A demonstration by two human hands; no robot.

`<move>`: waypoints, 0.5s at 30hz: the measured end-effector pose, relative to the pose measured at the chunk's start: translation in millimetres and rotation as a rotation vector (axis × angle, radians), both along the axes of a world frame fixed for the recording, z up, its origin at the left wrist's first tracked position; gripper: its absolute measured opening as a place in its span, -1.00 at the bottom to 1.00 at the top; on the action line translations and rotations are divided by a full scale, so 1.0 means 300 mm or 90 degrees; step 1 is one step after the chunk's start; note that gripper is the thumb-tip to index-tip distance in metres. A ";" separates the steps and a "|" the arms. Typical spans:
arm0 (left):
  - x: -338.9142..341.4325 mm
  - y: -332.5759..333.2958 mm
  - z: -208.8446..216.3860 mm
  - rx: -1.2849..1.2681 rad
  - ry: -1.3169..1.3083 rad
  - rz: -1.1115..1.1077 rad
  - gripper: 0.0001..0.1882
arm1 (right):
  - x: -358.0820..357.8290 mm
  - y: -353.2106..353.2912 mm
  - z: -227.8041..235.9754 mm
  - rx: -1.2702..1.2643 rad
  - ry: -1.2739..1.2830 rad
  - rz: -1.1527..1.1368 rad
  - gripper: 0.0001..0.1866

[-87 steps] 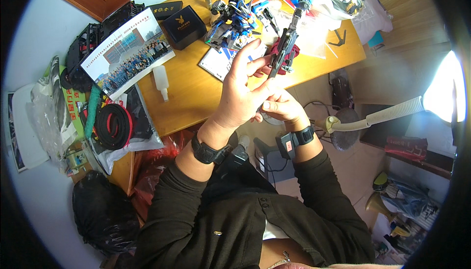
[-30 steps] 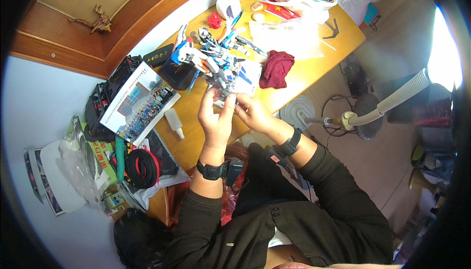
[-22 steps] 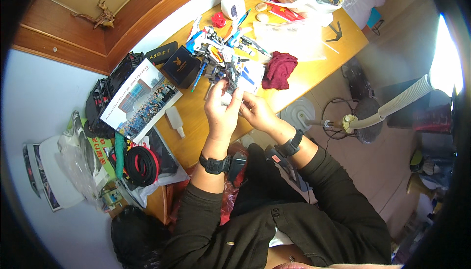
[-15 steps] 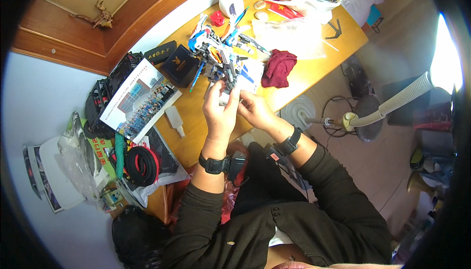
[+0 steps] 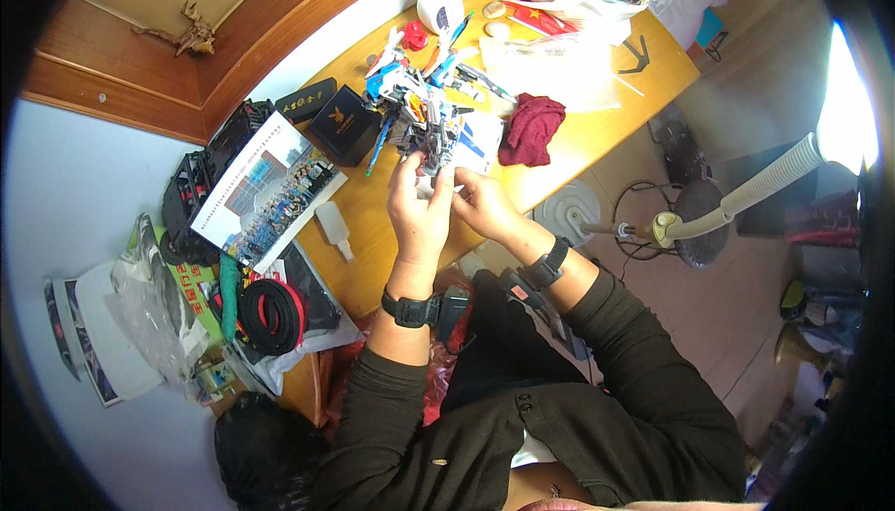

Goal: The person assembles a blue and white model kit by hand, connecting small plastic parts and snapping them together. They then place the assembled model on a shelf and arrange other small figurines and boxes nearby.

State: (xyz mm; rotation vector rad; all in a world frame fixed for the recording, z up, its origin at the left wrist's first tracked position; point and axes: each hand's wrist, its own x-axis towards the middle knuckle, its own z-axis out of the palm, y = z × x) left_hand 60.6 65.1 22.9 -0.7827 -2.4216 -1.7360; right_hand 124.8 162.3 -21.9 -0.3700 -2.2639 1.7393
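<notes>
Nearest, at lower centre of the frame, both wrists wore black straps [image 5: 410, 312], the left one with a bulky dark block that could have snagged if the forearms crossed. Just above centre, the left hand [image 5: 417, 217] pinched the grey lower end of the model [image 5: 410, 101] between thumb and fingers. The right hand [image 5: 487, 205] met it there, fingertips curled in; could not tell whether they gripped a part.

The model, white and blue, leaned up and away, slightly left of upper centre. Held by one end, it seemed top-heavy: a slack pinch might have let it tip, and hard pressing there might have popped a joint. A thin blue rod [image 5: 378, 145] stuck out on its left, near the dark box [image 5: 347, 126]; a turn that way risked a knock.

Beyond, other parts crowded the model's outline, edges hard to separate; lifting could have caught them. To the right lay a maroon cloth [image 5: 531, 131], into whose folds a dropped piece might have vanished. Glare at upper right washed out the desk [image 5: 653, 68], so small bits could have been missed.
</notes>
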 end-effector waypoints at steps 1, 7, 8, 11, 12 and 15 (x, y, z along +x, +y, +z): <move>0.001 0.003 -0.003 0.009 0.009 0.006 -0.62 | -0.002 -0.002 -0.003 -0.008 -0.006 0.002 -0.69; 0.001 0.011 -0.008 0.016 0.038 0.019 -0.60 | -0.005 -0.011 -0.023 -0.015 -0.010 0.004 -0.67; 0.001 0.010 -0.006 0.008 0.045 0.019 -0.60 | -0.005 -0.011 -0.026 -0.017 -0.007 0.003 -0.67; 0.001 0.006 -0.001 -0.027 0.060 0.029 -0.61 | -0.007 -0.004 -0.038 -0.025 -0.005 -0.002 -0.68; 0.000 0.005 0.000 -0.024 0.060 0.027 -0.61 | -0.007 0.000 -0.042 -0.028 -0.010 -0.004 -0.69; -0.007 0.000 0.004 -0.015 0.063 0.024 -0.61 | -0.007 0.019 -0.053 -0.046 -0.018 -0.041 -0.71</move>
